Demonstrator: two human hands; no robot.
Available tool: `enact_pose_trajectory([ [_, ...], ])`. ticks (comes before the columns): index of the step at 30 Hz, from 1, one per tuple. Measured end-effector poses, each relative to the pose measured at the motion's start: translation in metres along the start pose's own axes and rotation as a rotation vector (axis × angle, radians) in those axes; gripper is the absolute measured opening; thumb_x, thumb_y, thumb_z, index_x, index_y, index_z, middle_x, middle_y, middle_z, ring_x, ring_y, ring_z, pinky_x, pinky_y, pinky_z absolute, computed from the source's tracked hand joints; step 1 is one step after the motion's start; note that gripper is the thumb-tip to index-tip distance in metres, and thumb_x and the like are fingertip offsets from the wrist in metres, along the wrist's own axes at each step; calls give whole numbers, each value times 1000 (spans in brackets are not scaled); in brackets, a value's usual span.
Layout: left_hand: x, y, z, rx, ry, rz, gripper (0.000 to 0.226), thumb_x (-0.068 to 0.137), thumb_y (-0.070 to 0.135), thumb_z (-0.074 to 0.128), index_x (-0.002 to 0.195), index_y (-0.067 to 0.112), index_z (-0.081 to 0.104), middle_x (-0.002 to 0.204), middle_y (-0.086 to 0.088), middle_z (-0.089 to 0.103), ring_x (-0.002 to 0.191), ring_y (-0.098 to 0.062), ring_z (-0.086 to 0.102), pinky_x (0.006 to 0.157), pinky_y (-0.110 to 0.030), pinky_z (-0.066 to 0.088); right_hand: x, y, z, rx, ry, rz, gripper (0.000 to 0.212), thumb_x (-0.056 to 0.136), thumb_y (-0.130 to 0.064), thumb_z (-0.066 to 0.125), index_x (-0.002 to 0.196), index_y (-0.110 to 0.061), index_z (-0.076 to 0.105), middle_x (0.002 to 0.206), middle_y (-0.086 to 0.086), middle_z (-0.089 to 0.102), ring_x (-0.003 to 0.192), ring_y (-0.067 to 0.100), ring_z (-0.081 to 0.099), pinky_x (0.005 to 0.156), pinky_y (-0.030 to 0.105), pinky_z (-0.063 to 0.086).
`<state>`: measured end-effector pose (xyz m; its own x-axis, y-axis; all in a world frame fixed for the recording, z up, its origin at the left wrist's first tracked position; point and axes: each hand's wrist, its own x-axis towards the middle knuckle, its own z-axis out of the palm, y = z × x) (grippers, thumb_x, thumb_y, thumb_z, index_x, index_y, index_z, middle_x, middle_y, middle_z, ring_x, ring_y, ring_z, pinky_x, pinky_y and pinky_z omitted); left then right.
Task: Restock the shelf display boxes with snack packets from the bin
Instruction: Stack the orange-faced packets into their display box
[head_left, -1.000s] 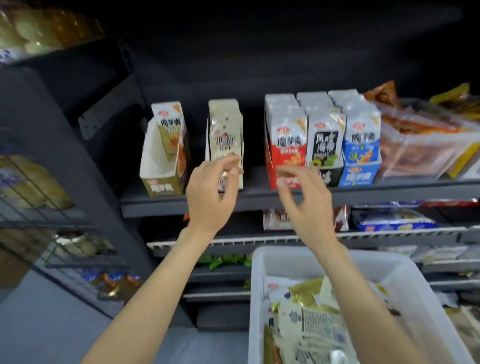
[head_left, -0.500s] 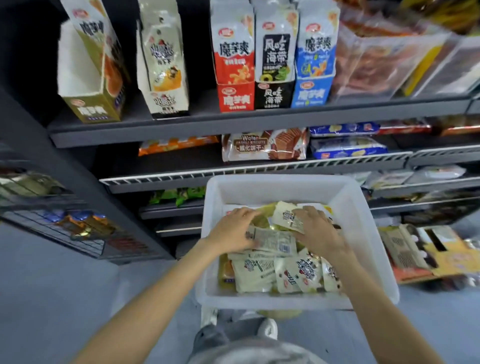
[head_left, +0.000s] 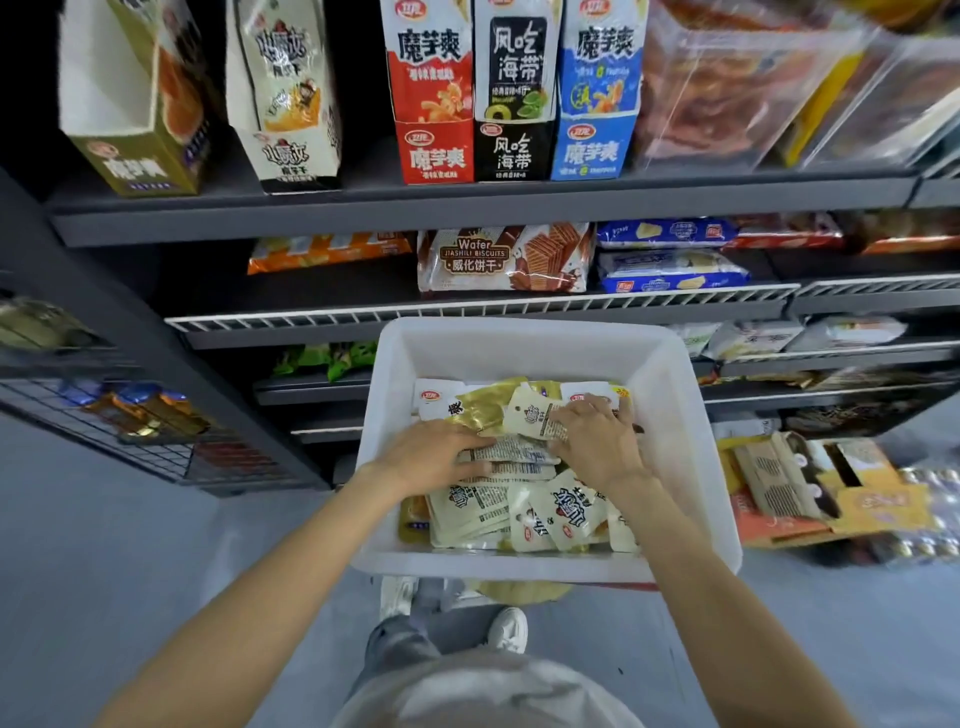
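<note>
The white bin (head_left: 524, 335) stands below the shelves and holds several cream and gold snack packets (head_left: 540, 512). Both of my hands are inside it. My left hand (head_left: 428, 457) grips a small stack of cream packets (head_left: 514, 451) between fingers and thumb. My right hand (head_left: 595, 441) pinches one cream packet (head_left: 532, 418) lifted a little above the pile. On the top shelf stand the display boxes: an olive box (head_left: 132, 150) with mostly bare white inside, a cream box (head_left: 291, 104), then red (head_left: 434, 98), black (head_left: 514, 98) and blue (head_left: 597, 98) boxes filled with packets.
Clear bags of reddish snacks (head_left: 727, 88) sit right of the blue box. A wafer biscuit bag (head_left: 504, 257) and other packs lie on the shelf below. Cardboard boxes (head_left: 810, 488) lie on the floor at right, a wire rack (head_left: 130, 431) at left. My shoes (head_left: 506, 629) stand under the bin.
Both hands came down from the cream display box on the top shelf into the bin. They now hold cream packets, and the view has tilted downward.
</note>
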<state>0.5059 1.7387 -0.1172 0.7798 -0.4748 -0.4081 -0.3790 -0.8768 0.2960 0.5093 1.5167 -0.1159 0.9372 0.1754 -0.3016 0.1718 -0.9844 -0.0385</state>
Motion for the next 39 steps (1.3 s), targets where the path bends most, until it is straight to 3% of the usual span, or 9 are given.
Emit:
enact_pose_trajectory([
  [3,-6,5,-5,-3,140,-51,40,100,47,31,126,31,56,118,1,65,107,-21,60,82,-33,47,-3,-10,-9,-19,140,34,22,96,-11,43,116,-14,52,109,8,66,104,26,62,78,36,47],
  [7,-9,3,-17,-156,422,-177,34,102,34,32,90,13,56,76,-5,63,76,-30,63,61,-34,42,-4,-8,-33,474,516,174,17,99,-8,40,106,-3,54,74,14,63,59,28,56,48,29,32],
  [14,-21,4,-33,-1028,432,-240,18,91,29,60,105,18,58,98,2,68,81,-11,68,67,-28,56,-16,-20,-61,1321,381,162,17,96,-4,46,109,-15,50,100,1,66,94,15,62,81,28,51],
  [16,-28,3,-37,-1115,372,-220,41,78,29,75,113,21,54,105,8,65,89,-9,66,74,-27,55,-17,-23,-64,1474,331,195,19,95,-3,49,111,-14,50,97,-5,65,92,11,61,80,24,50],
  [19,-42,-4,-43,-1041,376,-180,60,70,19,83,119,29,50,110,11,62,99,-10,63,78,-26,53,-17,-26,-67,1643,284,221,24,92,-12,59,115,-15,52,103,0,69,98,20,66,86,42,53],
  [23,-66,-19,-73,-755,541,-201,65,67,17,84,117,41,50,106,17,60,91,-6,61,71,-29,52,-12,-38,-82,1457,312,105,20,93,-22,58,112,-19,53,98,4,72,89,21,70,81,50,56],
  [27,-94,-44,-118,-861,763,-242,54,66,13,84,108,36,57,97,17,64,80,3,62,65,-16,50,3,-55,-110,1217,353,-22,8,97,-27,48,99,-24,55,91,2,72,84,25,69,77,53,55],
  [35,-120,-82,-204,-1065,1092,-135,14,86,12,67,99,17,67,75,20,71,64,8,62,48,-5,38,37,-99,-179,1240,463,-180,11,95,-20,54,85,-25,53,81,-11,71,80,12,69,77,45,55],
  [39,-115,-101,-242,-1015,1191,-102,18,89,16,64,106,19,64,90,9,70,65,2,64,43,-14,41,53,-118,-211,1275,499,-226,8,94,-21,55,87,-25,55,85,-4,73,84,18,70,80,48,55],
])
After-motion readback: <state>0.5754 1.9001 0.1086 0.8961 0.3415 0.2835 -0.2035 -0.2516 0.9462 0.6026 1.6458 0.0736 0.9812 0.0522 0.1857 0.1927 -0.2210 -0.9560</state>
